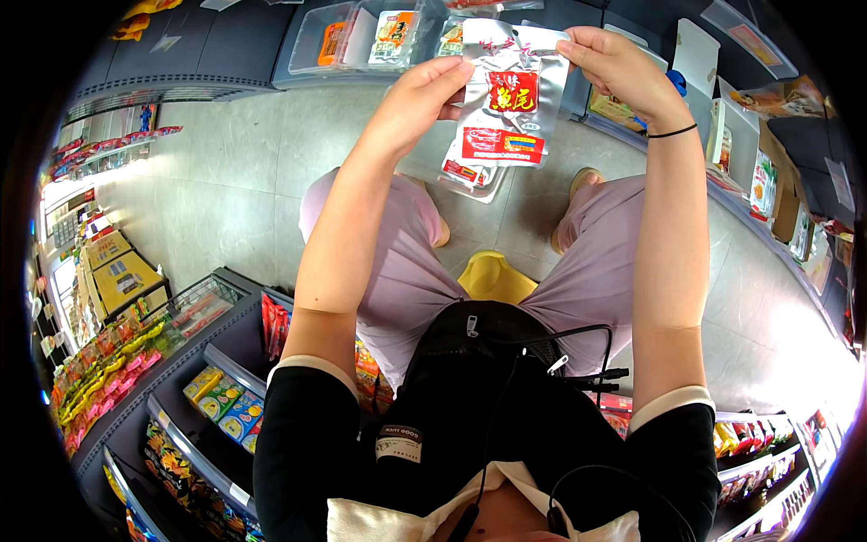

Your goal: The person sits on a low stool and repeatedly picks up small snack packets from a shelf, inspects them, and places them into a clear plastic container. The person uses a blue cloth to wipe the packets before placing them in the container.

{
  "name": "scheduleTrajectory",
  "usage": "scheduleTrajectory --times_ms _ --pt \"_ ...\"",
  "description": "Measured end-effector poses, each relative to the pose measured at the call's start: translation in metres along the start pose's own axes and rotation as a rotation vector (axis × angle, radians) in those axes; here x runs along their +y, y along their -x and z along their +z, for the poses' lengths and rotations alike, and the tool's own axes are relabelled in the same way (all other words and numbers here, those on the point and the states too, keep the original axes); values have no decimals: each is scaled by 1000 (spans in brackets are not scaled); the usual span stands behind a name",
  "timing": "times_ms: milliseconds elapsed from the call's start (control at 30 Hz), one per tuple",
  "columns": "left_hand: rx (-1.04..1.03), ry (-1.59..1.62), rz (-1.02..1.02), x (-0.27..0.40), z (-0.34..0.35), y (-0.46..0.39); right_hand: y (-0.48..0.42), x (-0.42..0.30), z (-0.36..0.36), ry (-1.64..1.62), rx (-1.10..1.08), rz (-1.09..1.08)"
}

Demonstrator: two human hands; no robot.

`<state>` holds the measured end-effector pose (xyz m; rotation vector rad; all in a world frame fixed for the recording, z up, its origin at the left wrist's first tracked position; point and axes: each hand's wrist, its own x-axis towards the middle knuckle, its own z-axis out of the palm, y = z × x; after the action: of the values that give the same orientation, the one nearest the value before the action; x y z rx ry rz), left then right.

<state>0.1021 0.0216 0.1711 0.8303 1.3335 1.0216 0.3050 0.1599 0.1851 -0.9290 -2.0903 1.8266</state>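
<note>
A silver foil snack pouch with red printed panels is stretched upright between my two hands. My left hand pinches its left edge near the top between thumb and fingers. At the pouch's upper right corner, my right hand grips it the same way, a thin black band around that wrist. Below and partly behind the pouch, a clear plastic container stands low by my feet, with similar pouches in it. Most of that container is hidden by the held pouch.
Clear bins of packets line the shelf ahead. More open boxes and packets stand along the curved shelf at right. A yellow stool shows between my legs. Behind me at left are racks with snack boxes. The grey tiled floor extends left.
</note>
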Motion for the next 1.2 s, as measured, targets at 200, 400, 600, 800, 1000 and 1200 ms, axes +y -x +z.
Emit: scheduleTrajectory --times_ms 200,400,600,800,1000,1200 --pt "-5 27 -21 -2 -2 0 1 -2 2 -8 -8 5" --pt "-7 19 -25 -2 -1 -3 3 -4 0 1 -16 18" --pt "17 36 -21 -2 2 -3 7 -11 2 -20 -2 28" --pt "97 160 17 -7 2 -6 1 -2 3 -120 52 -40" --pt "-335 726 -35 -6 12 -4 6 -22 12 15 34 -191" --pt "-844 1072 -281 -24 21 -14 7 -29 26 -35 3 -181"
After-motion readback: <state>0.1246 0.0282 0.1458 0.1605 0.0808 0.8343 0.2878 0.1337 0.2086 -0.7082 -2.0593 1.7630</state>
